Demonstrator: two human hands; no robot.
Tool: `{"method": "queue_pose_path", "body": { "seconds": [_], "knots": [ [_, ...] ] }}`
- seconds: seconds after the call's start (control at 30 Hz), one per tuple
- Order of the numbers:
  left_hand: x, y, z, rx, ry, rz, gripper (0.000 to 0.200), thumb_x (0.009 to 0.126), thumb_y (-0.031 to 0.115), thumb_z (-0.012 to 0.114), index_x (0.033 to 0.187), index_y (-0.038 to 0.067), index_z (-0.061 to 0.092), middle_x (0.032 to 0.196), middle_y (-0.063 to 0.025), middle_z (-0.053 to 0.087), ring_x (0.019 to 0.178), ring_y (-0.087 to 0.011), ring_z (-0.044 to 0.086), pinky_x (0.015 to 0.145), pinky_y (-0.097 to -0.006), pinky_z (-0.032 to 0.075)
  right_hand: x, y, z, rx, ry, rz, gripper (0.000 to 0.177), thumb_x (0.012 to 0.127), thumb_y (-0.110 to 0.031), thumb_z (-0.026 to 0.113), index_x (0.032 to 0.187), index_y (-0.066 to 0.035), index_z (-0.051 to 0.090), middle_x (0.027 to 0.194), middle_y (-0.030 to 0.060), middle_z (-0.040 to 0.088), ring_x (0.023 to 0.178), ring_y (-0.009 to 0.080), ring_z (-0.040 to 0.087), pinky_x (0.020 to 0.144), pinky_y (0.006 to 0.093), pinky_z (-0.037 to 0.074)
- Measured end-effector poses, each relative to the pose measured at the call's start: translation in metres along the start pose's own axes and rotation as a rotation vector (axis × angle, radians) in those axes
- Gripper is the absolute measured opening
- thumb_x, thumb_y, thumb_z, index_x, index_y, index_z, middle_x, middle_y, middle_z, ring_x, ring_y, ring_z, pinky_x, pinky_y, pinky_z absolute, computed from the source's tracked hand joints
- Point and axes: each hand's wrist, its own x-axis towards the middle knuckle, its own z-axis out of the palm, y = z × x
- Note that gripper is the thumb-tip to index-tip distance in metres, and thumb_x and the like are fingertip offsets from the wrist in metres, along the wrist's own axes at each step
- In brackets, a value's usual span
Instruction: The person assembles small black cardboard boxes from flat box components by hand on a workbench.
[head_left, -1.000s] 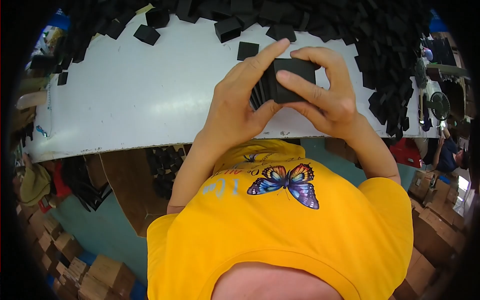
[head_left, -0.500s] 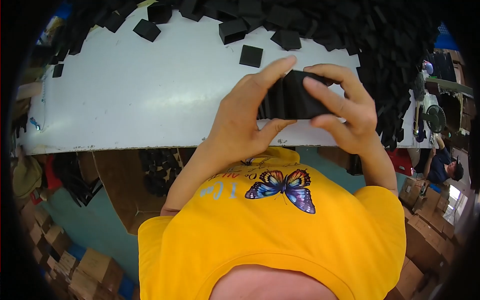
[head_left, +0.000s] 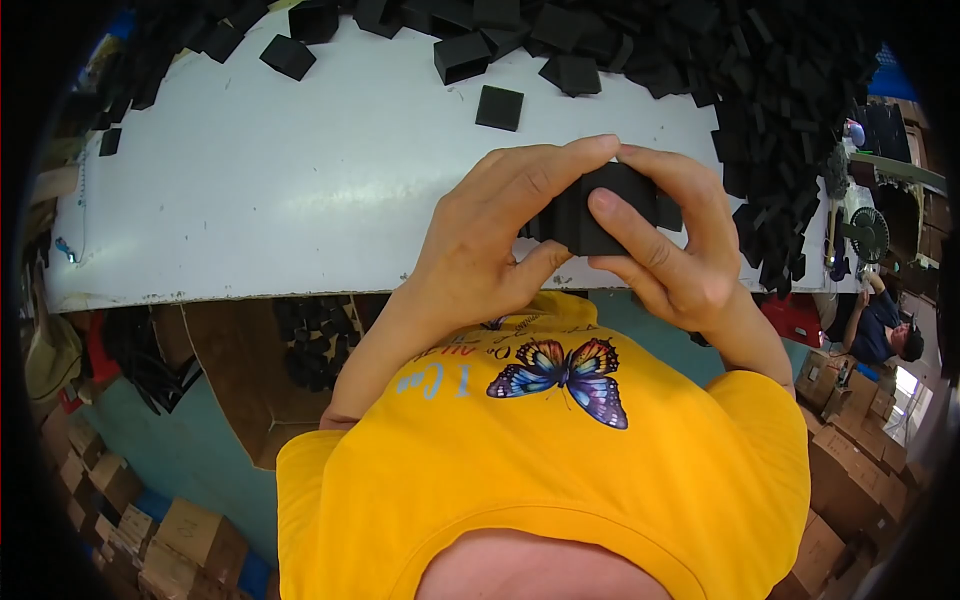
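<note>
While a matte-black, square-faced block [head_left: 580, 224] sits between two hands over the white surface [head_left: 250, 210], the left hand [head_left: 485, 225] cups one side, fingers arched; the right hand [head_left: 675, 250] lays a finger across its face. Both grips close around it, one loose black square [head_left: 499, 108] beyond!

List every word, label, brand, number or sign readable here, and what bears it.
"I Can": yellow shirt.
"Do All": same shirt.
Other lettering on the shirt: too small and folded to read.
Marks on a cardboard box: too blurred to read.
</note>
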Motion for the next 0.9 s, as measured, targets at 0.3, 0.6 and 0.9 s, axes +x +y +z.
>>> {"method": "queue_pose_path", "body": {
  "seconds": [0.3,0.6,0.9],
  "knots": [
    [-0.002,-0.006,0.001,0.043,0.017,0.031,0.074,0.070,0.001,0.072,0.140,0.018,0.060,0.122,-0.0087,0.067,0.105,-0.0315,0.064,0.090,-0.0379,0.054,-0.004,0.008,0.014,0.028,0.056,-0.013,0.055,0.066,-0.015,0.086,0.120,-0.008,0.074,0.122,0.0189,0.062,0.105,0.0341,0.060,0.084,0.0390,0.054],
    [-0.002,-0.041,0.010,-0.072,0.032,0.164,0.056,0.074,0.015,0.076,0.129,0.012,0.066,0.120,-0.0116,0.067,0.104,-0.0313,0.064,0.088,-0.0393,0.052,-0.014,0.014,0.027,0.200,0.090,0.083,0.042,0.082,-0.025,0.079,0.119,-0.007,0.074,0.127,0.0190,0.059,0.108,0.0345,0.060,0.090,0.0396,0.053],
    [0.000,-0.035,0.008,-0.002,0.018,0.152,0.061,0.075,0.018,0.086,0.131,0.013,0.061,0.121,-0.0119,0.067,0.106,-0.0323,0.066,0.090,-0.0376,0.054,-0.026,0.015,0.064,0.571,0.375,0.191,0.062,0.085,-0.031,0.081,0.136,-0.003,0.061,0.141,0.0253,0.052,0.125,0.0391,0.057,0.104,0.0439,0.048]
  ]
}}
